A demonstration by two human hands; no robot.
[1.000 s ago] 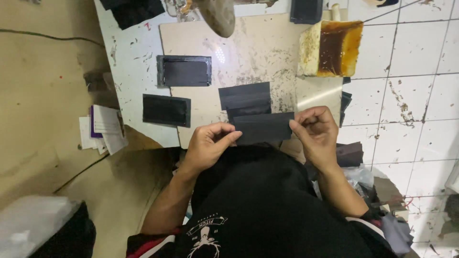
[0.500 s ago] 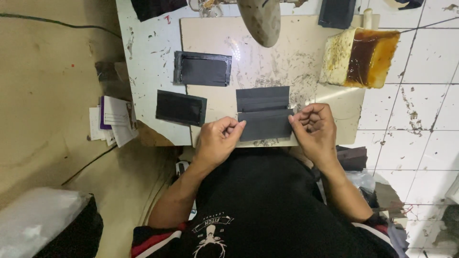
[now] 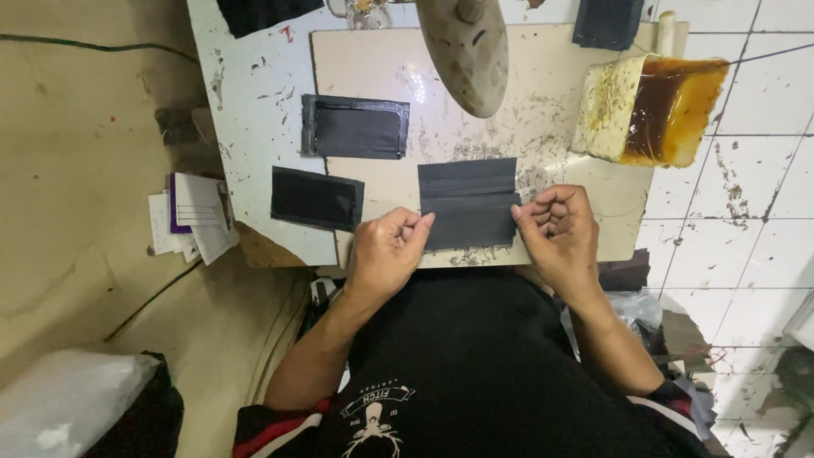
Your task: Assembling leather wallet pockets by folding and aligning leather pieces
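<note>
Where both hands (image 3: 390, 250) (image 3: 555, 229) pinch it: dark layered panel (image 3: 469, 203) (glue-stained board (image 3: 381, 76) beneath).

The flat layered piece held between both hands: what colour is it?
Dark grey flat layered piece, matte, shown best in the head view.

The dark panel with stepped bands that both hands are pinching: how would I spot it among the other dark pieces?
Find the beige work board on the scuffed white table. At its near edge, between left hand and right hand, lies the dark grey stepped panel. Unlike the two framed dark rectangles farther left, it shows horizontal layered bands.
</note>
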